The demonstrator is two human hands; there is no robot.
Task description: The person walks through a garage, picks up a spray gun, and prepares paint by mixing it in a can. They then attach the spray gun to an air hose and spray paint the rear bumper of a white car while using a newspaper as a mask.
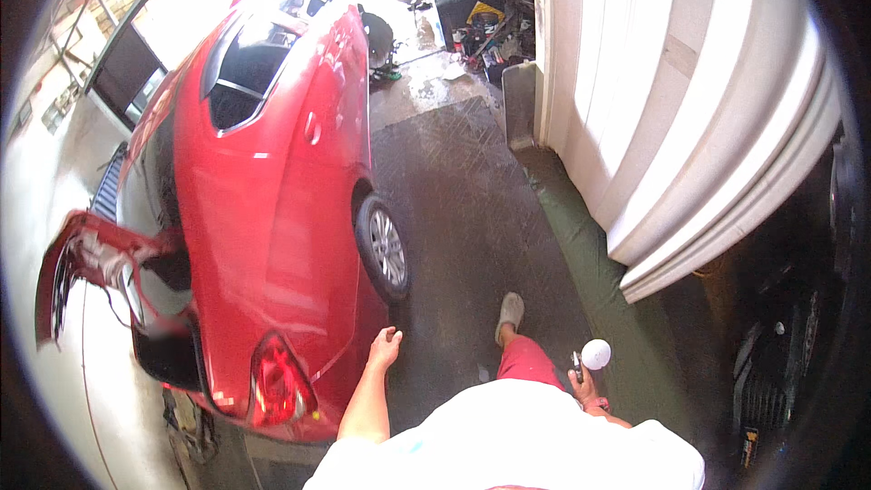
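My left hand hangs beside the rear of a red car, a little behind its rear wheel. Its fingers are curled loosely, with nothing visible in them. Low on the right, my right hand is closed around the handle of what looks like a spray gun with a round white cup; the trigger area is too small to make out. On the car's back corner sits a red tail light. The boot lid stands raised.
A dark floor strip runs forward between the car and large white ridged panels on the right. Green cloth lies along the panels' foot. Dark car parts lie at the far right. Tools and clutter crowd the back.
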